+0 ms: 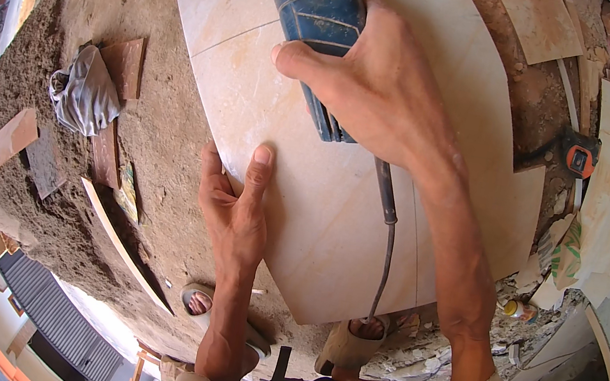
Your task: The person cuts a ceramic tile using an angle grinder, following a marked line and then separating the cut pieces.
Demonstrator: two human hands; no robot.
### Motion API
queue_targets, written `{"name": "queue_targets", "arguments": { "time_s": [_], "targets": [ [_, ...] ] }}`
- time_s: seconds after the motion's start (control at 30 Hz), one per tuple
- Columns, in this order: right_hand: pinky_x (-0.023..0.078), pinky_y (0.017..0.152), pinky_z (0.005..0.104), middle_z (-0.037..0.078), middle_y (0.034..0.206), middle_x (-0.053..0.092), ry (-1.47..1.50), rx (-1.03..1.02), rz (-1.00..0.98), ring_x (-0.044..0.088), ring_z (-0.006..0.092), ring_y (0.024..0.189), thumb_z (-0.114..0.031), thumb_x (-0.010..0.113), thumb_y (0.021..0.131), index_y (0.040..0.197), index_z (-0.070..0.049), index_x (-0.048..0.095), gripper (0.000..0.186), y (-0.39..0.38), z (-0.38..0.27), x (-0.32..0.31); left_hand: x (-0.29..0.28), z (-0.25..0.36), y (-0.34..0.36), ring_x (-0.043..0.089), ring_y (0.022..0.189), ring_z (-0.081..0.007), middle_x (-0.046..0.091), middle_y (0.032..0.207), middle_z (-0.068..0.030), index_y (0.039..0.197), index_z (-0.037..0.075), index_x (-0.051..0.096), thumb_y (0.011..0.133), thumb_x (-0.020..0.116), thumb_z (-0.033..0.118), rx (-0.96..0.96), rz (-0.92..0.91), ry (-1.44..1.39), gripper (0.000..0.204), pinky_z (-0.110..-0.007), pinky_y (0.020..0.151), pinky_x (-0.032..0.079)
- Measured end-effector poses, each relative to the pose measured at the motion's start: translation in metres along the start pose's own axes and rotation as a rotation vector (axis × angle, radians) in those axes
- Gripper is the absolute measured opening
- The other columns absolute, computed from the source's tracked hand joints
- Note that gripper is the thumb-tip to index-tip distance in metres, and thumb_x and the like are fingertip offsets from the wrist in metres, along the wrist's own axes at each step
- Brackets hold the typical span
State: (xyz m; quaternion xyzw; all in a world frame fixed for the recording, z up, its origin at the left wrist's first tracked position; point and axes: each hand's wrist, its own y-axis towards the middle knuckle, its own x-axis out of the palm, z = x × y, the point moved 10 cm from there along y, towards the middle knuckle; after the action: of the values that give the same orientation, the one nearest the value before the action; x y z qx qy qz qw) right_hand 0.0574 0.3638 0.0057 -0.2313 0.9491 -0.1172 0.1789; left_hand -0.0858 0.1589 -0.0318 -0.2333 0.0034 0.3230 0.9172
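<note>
My right hand (368, 82) is wrapped round the body of a blue power tool (311, 14) at the top middle, over a large cream tile (331, 226) with thin lines across it. The tool's underside and cutting end are hidden or out of view. A dark cord (386, 266) runs from it down across the tile toward me. My left hand (236, 204) grips the tile's left edge lower down, thumb on top and fingers at the side, some of them hidden under the edge.
A grey cloth bundle (87, 91) and tile offcuts (13, 139) lie on dirt at left. A tape measure (579, 160), stacked pale boards (608, 196), rubble and a small can (520, 309) are at right. My sandalled feet (345, 342) are below the tile.
</note>
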Motion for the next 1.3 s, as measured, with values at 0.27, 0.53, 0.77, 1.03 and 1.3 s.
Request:
{"name": "queue_targets", "arguments": {
  "time_s": [0.27,0.53,0.77,1.03,1.3],
  "targets": [
    [0.062,0.062,0.0429,0.015,0.06,0.069,-0.011,0.005,-0.015,0.075,0.0268,0.059,-0.035,0.083,0.081,0.064,-0.004,0.064,0.041,0.001,0.003,0.002,-0.002,-0.002,-0.001,0.073,0.118,-0.0187,0.076,0.134,-0.0196,0.156,-0.005,0.053,0.109,0.082,0.033,-0.038,0.003,0.033,0.067,-0.036,0.103,0.057],
    [0.06,0.063,0.0441,0.016,0.061,0.069,0.002,0.034,-0.029,0.072,0.0268,0.058,-0.038,0.082,0.082,0.063,-0.002,0.067,0.043,0.006,0.005,0.006,-0.001,-0.001,-0.001,0.073,0.118,-0.0202,0.076,0.134,-0.0212,0.155,-0.006,0.054,0.109,0.082,0.033,-0.02,0.011,0.03,0.066,-0.037,0.104,0.057],
    [0.06,0.063,0.0438,0.016,0.061,0.068,0.004,0.088,-0.055,0.072,0.0271,0.058,-0.037,0.08,0.081,0.063,-0.001,0.067,0.042,-0.001,0.003,0.005,-0.003,-0.003,0.002,0.072,0.114,-0.0171,0.076,0.131,-0.0183,0.152,-0.005,0.056,0.11,0.081,0.031,0.029,0.008,-0.002,0.061,-0.034,0.1,0.057],
    [0.059,0.06,0.0444,0.017,0.06,0.067,0.001,0.082,-0.055,0.072,0.0276,0.056,-0.035,0.08,0.081,0.064,0.0,0.066,0.041,-0.011,0.004,0.002,0.002,0.001,-0.001,0.071,0.111,-0.0139,0.076,0.131,-0.0157,0.15,-0.007,0.056,0.112,0.076,0.022,0.005,-0.001,-0.018,0.052,-0.03,0.098,0.056],
    [0.057,0.057,0.0436,0.015,0.058,0.064,0.024,0.078,-0.047,0.069,0.0266,0.054,-0.034,0.08,0.081,0.063,-0.002,0.062,0.04,-0.017,0.006,0.001,0.003,0.002,-0.002,0.072,0.112,-0.0152,0.076,0.13,-0.016,0.15,-0.006,0.057,0.111,0.077,0.024,0.001,0.001,-0.026,0.053,-0.03,0.099,0.056]
  ]
}}
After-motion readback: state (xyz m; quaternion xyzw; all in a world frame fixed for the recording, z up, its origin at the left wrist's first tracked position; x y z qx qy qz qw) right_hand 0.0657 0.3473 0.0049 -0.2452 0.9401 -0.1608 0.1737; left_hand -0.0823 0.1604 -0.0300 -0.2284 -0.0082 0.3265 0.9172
